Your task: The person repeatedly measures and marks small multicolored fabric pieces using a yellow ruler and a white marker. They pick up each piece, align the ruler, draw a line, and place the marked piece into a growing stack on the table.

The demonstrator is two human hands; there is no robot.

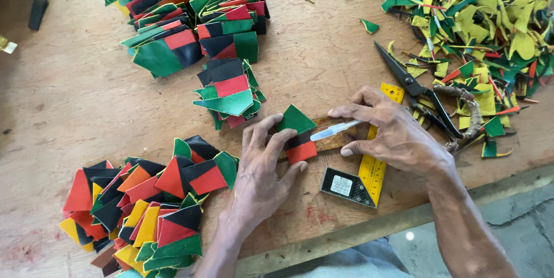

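item: green, black and red patch [298, 135], near the surface's front edge, atop a wooden strip [334, 137]. left hand [262, 168] fingers spread flat, pinning it. right hand [392, 133] closed on white pen [333, 131]. likely light, thin, flexible; best held flat near its edges.

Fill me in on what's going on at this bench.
A person sits at a wooden workbench. The left hand presses a green, black and red patch flat on a wooden strip, while the right hand holds a white pen to it. A yellow try square lies under the right hand, scissors just beyond. Stacks of similar patches sit left; offcuts are heaped right.
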